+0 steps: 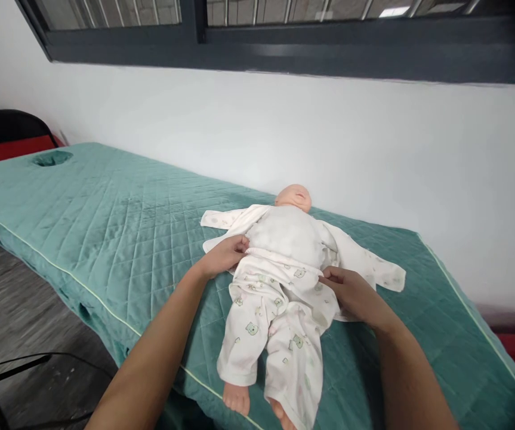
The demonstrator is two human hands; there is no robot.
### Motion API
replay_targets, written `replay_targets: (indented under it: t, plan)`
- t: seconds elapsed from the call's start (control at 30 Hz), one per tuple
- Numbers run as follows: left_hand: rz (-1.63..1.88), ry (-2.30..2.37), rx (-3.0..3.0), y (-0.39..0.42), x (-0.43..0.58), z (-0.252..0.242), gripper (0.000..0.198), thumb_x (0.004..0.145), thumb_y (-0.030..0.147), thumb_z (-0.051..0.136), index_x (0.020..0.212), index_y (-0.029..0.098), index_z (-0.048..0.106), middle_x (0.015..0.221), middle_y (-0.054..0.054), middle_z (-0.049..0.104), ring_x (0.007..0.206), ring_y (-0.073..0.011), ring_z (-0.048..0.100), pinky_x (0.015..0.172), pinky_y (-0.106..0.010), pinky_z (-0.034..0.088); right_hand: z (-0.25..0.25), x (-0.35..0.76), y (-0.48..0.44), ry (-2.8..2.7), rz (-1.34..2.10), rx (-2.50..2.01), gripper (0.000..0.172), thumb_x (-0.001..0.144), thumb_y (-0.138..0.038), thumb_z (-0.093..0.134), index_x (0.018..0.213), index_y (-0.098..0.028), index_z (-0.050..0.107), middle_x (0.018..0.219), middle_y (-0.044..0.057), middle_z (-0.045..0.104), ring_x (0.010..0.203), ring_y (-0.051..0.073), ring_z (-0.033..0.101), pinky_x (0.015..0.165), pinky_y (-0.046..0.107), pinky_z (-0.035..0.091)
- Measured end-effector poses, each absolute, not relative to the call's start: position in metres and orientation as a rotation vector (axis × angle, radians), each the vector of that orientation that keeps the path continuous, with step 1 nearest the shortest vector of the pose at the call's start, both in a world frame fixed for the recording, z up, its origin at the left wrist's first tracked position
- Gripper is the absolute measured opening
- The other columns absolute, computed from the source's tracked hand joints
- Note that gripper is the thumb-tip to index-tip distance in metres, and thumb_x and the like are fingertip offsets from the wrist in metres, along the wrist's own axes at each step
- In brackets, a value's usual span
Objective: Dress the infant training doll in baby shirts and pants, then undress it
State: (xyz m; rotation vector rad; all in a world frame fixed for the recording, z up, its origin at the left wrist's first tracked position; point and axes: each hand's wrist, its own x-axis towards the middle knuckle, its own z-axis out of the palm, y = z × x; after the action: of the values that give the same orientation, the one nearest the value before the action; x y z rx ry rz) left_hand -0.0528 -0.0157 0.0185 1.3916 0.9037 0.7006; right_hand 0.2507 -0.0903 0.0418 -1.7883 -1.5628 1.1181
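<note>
A baby doll (292,199) lies on its back on a teal quilted massage bed (118,227), head toward the wall. It wears white printed trousers (270,316); an open white top (364,257) is spread under it, leaving the white torso bare. My left hand (225,254) pinches the trouser waistband at the doll's left-side hip in view. My right hand (347,289) grips the waistband at the other hip. Both bare feet stick out near the bed's front edge.
A white wall runs right behind the bed, with a dark window frame (284,48) above. The bed has a face hole (52,158) at its far left. A black chair (2,128) with red padding stands left; dark cables lie on the grey floor (24,310).
</note>
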Motion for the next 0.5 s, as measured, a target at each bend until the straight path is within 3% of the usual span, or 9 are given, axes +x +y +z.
replay_targets:
  t: [0.27,0.5]
  plan:
    - [0.718,0.908,1.41,-0.016,-0.053,0.018,0.017,0.073,0.022,0.06,0.085,0.019,0.048,0.075,0.005,0.053,0.053,-0.0053,0.041,0.046,-0.017,0.03,0.039,0.243,-0.086,-1.691,0.807,-1.864,0.03,0.075,-0.041,0.056,0.056,-0.022,0.042,0.055,-0.003,0.047,0.059,0.014,0.042,0.054,0.027,0.029]
    - [0.69,1.015,1.395,-0.015,-0.048,0.021,0.032,0.068,0.02,0.063,0.096,0.019,0.05,0.081,0.003,0.056,0.055,-0.0071,0.048,0.045,-0.018,0.034,0.025,0.242,-0.079,-1.565,0.816,-1.762,0.017,0.069,-0.037,0.062,0.073,-0.024,0.051,0.066,-0.002,0.059,0.065,0.017,0.051,0.06,0.029,0.038]
